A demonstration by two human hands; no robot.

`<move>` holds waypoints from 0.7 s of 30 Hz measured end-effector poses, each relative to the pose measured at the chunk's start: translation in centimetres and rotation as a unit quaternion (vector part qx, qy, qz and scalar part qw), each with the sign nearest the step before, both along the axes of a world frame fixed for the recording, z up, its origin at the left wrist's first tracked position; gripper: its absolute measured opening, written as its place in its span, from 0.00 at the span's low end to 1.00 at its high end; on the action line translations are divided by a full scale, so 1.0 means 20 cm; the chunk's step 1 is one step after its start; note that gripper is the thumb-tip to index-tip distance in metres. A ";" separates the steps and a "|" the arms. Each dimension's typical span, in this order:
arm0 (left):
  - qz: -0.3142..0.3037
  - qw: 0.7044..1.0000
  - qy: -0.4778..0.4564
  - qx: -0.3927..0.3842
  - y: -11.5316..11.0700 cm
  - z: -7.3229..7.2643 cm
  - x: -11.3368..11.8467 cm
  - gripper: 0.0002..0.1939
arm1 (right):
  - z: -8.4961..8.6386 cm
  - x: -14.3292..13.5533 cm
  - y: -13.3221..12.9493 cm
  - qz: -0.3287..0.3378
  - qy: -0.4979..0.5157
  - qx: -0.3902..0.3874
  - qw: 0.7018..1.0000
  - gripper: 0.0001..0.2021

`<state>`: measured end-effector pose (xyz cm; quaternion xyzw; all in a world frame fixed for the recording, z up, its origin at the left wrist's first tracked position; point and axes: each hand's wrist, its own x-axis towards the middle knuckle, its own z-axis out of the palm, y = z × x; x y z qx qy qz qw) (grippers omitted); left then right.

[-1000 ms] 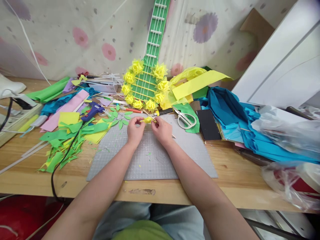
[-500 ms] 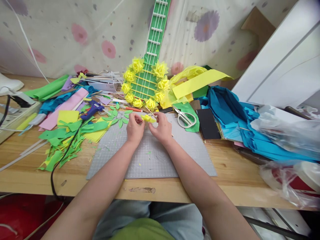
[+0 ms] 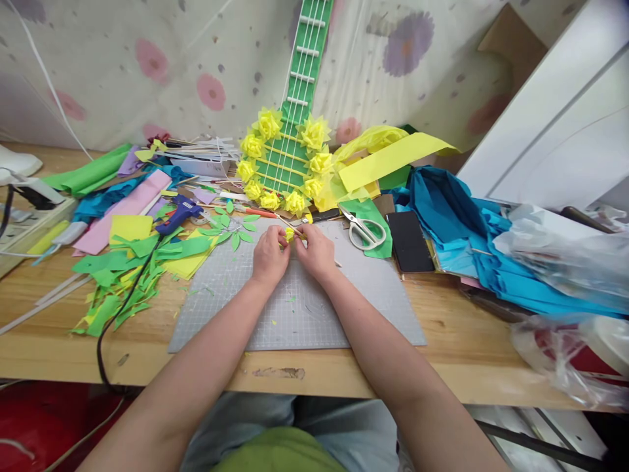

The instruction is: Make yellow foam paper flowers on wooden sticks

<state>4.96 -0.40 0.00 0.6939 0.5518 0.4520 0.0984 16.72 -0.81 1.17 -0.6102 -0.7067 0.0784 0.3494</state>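
Above the grey cutting mat, my left hand and my right hand are close together, fingers closed. Pinched in my left hand is a small yellow paper flower, mostly covered by the fingers. A thin wooden stick passes through my right hand and crosses the flower; whether its tip touches the paper I cannot tell. Just behind stands a green guitar-shaped craft, its body ringed with yellow paper roses. Left of my hands lie green paper leaves on thin stems.
White-handled scissors rest on green paper right of my hands, beside a black phone. A blue glue gun with a black cord lies among paper scraps at left. Blue crepe paper is heaped at right.
My hands have drawn closer together, the left turning inward over the yellow paper flower. Less of the flower shows now. The view has shifted slightly.
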 end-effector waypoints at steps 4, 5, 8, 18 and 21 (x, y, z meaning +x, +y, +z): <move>-0.014 0.999 0.049 0.005 0.00 -0.01 0.00 0.13 | 0.00 0.00 0.00 -0.004 0.010 -0.016 1.000 0.09; -0.014 0.998 0.062 0.009 0.00 -0.01 0.00 0.13 | 0.00 0.00 0.00 -0.008 0.012 -0.016 1.000 0.09; -0.014 0.995 0.094 0.016 0.00 -0.02 0.00 0.13 | 0.00 0.00 0.00 -0.022 0.014 -0.007 1.000 0.09; -0.015 1.000 0.006 -0.015 -0.01 0.01 -0.02 0.12 | -0.01 0.02 0.00 -0.004 0.011 -0.002 1.000 0.08; -0.030 0.999 0.005 -0.011 0.02 0.02 -0.05 0.09 | -0.03 0.02 0.00 0.024 0.007 0.002 1.000 0.07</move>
